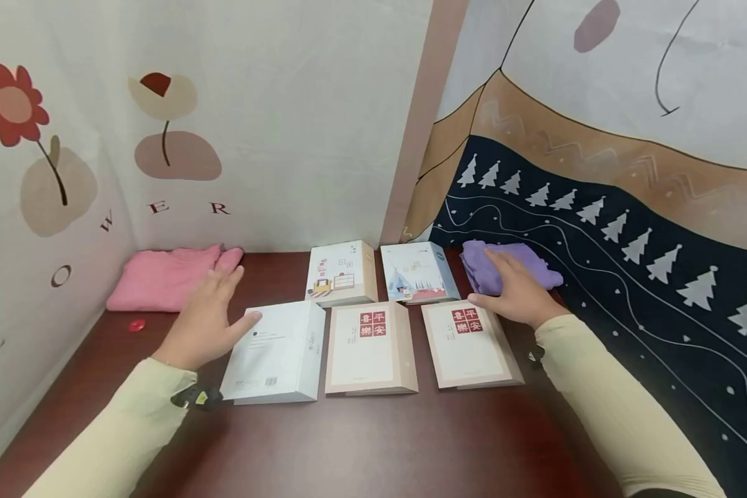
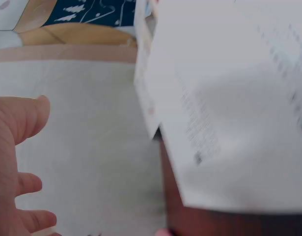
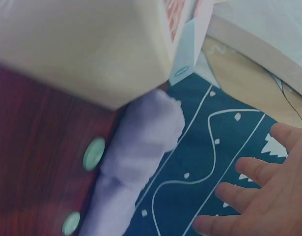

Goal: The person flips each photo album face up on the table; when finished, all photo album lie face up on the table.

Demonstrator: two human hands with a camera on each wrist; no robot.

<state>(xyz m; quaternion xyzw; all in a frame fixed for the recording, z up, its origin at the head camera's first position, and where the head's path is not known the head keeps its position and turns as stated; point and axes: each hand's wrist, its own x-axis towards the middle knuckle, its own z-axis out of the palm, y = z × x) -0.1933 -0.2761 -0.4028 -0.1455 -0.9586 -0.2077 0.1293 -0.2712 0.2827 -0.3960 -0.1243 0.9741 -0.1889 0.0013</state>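
Observation:
Five books lie on a dark wooden table (image 1: 373,436). My left hand (image 1: 208,315) is open, fingers spread, its thumb against the left edge of a white book (image 1: 280,349). In the left wrist view that hand (image 2: 15,162) is at the left, with the white book (image 2: 229,108) to its right. My right hand (image 1: 513,290) is open over the near edge of a folded purple cloth (image 1: 519,266); whether it touches it I cannot tell. Its thumb lies by a beige book (image 1: 469,342). The right wrist view shows this hand (image 3: 261,194) spread beside the purple cloth (image 3: 141,157).
A second beige book (image 1: 370,346) lies in the middle, with two illustrated books (image 1: 341,273) (image 1: 418,271) behind. A pink cloth (image 1: 168,277) and a small red disc (image 1: 137,324) sit back left. Printed fabric walls (image 1: 629,242) enclose the table. Two green discs (image 3: 94,153) lie by the purple cloth.

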